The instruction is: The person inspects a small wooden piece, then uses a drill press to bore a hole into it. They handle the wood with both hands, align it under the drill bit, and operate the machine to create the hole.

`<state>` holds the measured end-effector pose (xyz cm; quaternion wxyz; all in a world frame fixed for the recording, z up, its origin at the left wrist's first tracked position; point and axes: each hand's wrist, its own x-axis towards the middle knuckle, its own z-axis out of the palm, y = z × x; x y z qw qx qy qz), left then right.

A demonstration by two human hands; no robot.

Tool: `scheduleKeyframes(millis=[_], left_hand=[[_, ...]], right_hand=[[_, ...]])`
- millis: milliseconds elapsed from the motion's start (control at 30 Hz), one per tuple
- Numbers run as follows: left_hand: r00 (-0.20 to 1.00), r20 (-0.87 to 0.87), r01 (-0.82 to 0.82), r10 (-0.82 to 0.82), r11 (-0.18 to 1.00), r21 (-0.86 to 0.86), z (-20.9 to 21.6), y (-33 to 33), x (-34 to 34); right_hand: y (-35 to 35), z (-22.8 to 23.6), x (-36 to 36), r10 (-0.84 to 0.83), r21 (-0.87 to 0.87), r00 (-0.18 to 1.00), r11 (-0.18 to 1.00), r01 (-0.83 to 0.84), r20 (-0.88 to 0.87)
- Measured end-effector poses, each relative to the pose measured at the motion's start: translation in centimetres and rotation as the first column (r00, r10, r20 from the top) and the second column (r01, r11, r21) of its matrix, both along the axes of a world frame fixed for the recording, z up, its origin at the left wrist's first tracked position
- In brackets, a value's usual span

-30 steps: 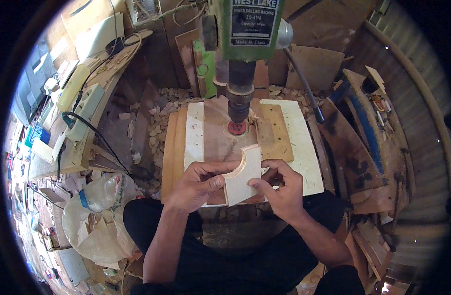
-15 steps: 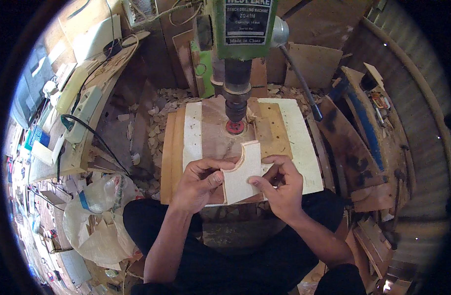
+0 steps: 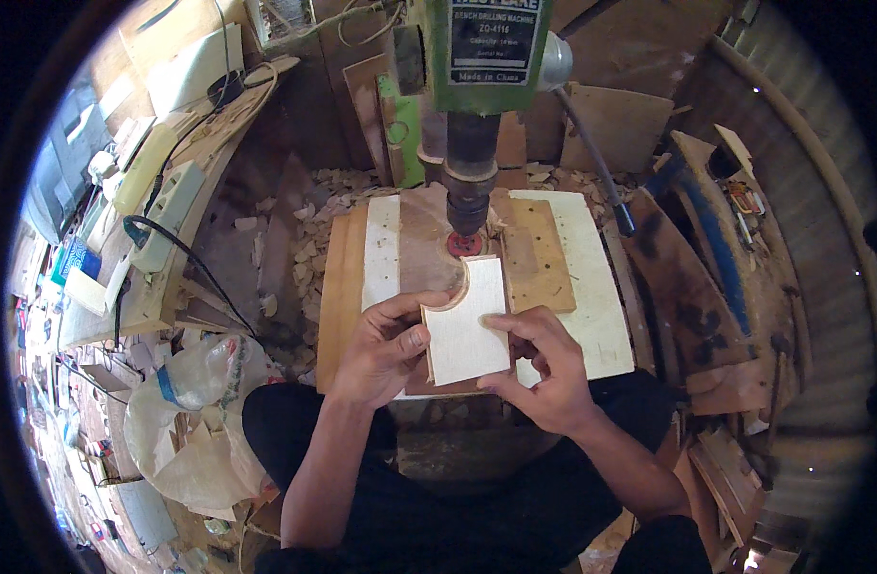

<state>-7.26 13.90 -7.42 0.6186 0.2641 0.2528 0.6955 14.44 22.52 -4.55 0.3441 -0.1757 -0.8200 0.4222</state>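
Note:
A pale, flat piece of wood [image 3: 469, 330] with a curved notch cut into its upper left corner is held up over the near part of the drill's work boards. My left hand [image 3: 373, 346] pinches its left edge just below the notch. At the right edge, the index finger and thumb of my right hand [image 3: 544, 364] bear on the piece near its lower corner. Just beyond it, a red round cutter [image 3: 464, 246] sits below the black chuck [image 3: 468, 206] of a green bench drill [image 3: 491, 96].
Stacked boards [image 3: 591, 287] form the work surface, with wood offcuts [image 3: 309, 244] heaped behind. On the left are a cluttered bench [image 3: 199, 220] with cables and a plastic bag [image 3: 195, 421] of scraps. The drill's feed lever [image 3: 601, 153] slants down at the right.
The wood piece has turned more upright and shifted slightly away from me. My right hand's fingers have changed position along its right edge, while my left hand keeps its pinch.

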Motion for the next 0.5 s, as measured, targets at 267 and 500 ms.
scheduleKeyframes(millis=[267, 500], left_hand=[[0.999, 0.038, -0.008, 0.007, 1.000, 0.030, -0.42, 0.09, 0.72], [1.000, 0.009, -0.001, 0.001, 1.000, 0.029, -0.33, 0.15, 0.73]], right_hand=[[-0.23, -0.12, -0.10, -0.035, 0.020, 0.999, 0.999, 0.036, -0.022], [-0.20, -0.42, 0.07, -0.015, -0.001, 0.999, 1.000, 0.015, -0.032]])
